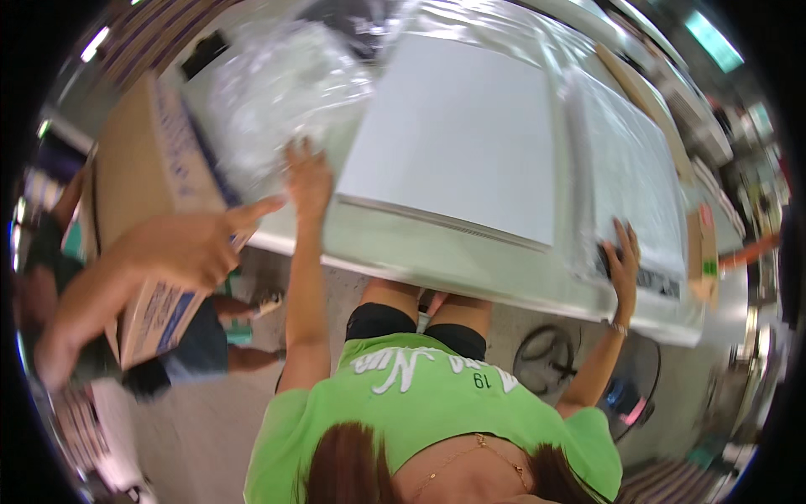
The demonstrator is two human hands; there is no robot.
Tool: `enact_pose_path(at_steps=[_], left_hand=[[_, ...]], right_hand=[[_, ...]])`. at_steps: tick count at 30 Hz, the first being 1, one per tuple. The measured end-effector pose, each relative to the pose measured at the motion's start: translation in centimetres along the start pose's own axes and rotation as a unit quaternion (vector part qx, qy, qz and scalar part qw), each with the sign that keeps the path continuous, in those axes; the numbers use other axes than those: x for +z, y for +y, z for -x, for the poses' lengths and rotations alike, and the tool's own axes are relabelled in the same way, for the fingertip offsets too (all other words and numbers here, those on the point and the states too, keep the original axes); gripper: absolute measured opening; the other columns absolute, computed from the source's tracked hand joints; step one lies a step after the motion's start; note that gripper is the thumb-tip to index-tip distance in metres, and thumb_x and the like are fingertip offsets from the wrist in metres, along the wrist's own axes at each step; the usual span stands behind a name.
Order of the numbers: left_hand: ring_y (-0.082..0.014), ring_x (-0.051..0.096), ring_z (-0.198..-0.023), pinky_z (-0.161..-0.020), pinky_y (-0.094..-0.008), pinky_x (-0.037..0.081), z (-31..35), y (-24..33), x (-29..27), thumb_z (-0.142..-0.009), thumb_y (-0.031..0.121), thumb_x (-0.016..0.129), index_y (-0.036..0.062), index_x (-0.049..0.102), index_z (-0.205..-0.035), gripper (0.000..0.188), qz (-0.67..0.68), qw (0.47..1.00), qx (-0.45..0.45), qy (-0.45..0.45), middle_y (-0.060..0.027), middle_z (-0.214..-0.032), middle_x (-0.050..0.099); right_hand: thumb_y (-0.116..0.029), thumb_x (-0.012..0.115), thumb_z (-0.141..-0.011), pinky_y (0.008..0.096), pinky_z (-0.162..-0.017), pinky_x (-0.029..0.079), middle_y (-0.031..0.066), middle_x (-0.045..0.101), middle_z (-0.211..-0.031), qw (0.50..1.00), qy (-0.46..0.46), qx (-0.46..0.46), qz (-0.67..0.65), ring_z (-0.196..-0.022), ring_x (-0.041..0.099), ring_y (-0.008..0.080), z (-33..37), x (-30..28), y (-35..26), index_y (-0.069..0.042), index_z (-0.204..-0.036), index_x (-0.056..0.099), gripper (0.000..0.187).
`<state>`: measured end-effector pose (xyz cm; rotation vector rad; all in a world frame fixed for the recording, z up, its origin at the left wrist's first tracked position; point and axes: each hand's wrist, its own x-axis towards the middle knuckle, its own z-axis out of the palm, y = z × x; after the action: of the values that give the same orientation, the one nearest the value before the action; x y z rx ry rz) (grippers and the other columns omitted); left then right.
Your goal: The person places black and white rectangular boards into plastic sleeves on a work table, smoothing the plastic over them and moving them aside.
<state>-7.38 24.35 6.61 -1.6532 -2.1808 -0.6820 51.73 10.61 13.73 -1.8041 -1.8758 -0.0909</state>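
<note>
My left hand [308, 181] is open over the near left of the table, its fingers spread beside a heap of crumpled clear plastic bags [281, 92]. My right hand [622, 260] lies with fingers stretched on the near edge of a flat stack wrapped in clear plastic [638, 168]. Some dark patch shows by its thumb; whether it is print or a separate object I cannot tell. Between my hands sits a stack of large white sheets [457, 134], touched by neither. Close to my left wrist, another person's hand [197, 248] stretches out a finger.
A large brown cardboard box [138, 160] stands at the left, with the other person beside it. Brown cardboard pieces [702, 244] stand past the wrapped stack at the right. The pale table [403, 252] ends just ahead of my legs. A black cable [655, 370] hangs at the lower right.
</note>
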Motion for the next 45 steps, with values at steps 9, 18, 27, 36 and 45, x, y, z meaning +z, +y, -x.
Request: enact_pose_path(at_steps=[9, 18, 27, 36, 45], left_hand=[[-0.0351, 0.025, -0.136, -0.107, -0.0498, 0.027, -0.5, -0.7, -1.5, -0.092, 0.034, 0.048, 0.0111, 0.044, -0.134, 0.048, 0.083, 0.994, -0.067, -0.017, -0.0164, -0.143, 0.032], [-0.0350, 0.029, -0.133, -0.105, -0.0492, 0.031, -0.4, -0.1, -2.8, -0.089, 0.032, 0.054, 0.0115, 0.046, -0.131, 0.048, 0.140, 0.988, -0.059, -0.015, -0.0151, -0.141, 0.034], [-0.0325, 0.037, -0.128, -0.103, -0.0472, 0.032, -0.1, -1.0, -1.9, -0.088, 0.031, 0.055, 0.0095, 0.049, -0.127, 0.044, 0.102, 0.994, -0.010, 0.032, -0.0149, -0.135, 0.040], [-0.0304, 0.036, -0.129, -0.099, -0.0476, 0.036, -0.3, -0.5, -2.8, -0.088, 0.033, 0.056, 0.0157, 0.049, -0.129, 0.045, 0.121, 0.991, -0.052, -0.015, -0.0127, -0.137, 0.038], [-0.0241, 0.046, -0.118, -0.101, -0.0488, 0.031, -1.4, -0.1, -2.9, -0.082, 0.019, 0.064, 0.0187, 0.060, -0.114, 0.033, 0.140, 0.986, -0.006, 0.094, -0.0068, -0.125, 0.048]], right_hand=[[-0.020, 0.062, -0.086, 0.0408, -0.102, 0.034, 0.0151, 0.050, -0.130, 0.996, 0.061, -0.006, -0.064, -0.125, 0.042, 0.0320, -4.2, 0.0, -13.1, -0.012, -0.124, 0.057, 0.039], [-0.019, 0.062, -0.085, 0.0420, -0.103, 0.030, 0.0123, 0.047, -0.133, 0.986, -0.059, -0.096, -0.122, -0.123, 0.042, 0.0324, -4.0, 8.8, -24.9, -0.019, -0.120, 0.060, 0.035], [-0.023, 0.051, -0.093, 0.0424, -0.102, 0.030, 0.0102, 0.052, -0.127, 0.986, 0.020, -0.135, -0.096, -0.122, 0.043, 0.0295, -1.4, 11.5, -26.1, -0.016, -0.120, 0.060, 0.029], [-0.024, 0.051, -0.094, 0.0406, -0.103, 0.031, 0.0095, 0.053, -0.126, 0.988, 0.029, -0.131, -0.081, -0.122, 0.044, 0.0281, -1.5, 11.7, -26.4, -0.016, -0.119, 0.061, 0.029], [-0.023, 0.053, -0.092, 0.0401, -0.103, 0.029, 0.0091, 0.053, -0.125, 0.990, 0.004, -0.103, -0.092, -0.121, 0.044, 0.0266, -2.5, 11.9, -27.1, -0.016, -0.118, 0.061, 0.028]])
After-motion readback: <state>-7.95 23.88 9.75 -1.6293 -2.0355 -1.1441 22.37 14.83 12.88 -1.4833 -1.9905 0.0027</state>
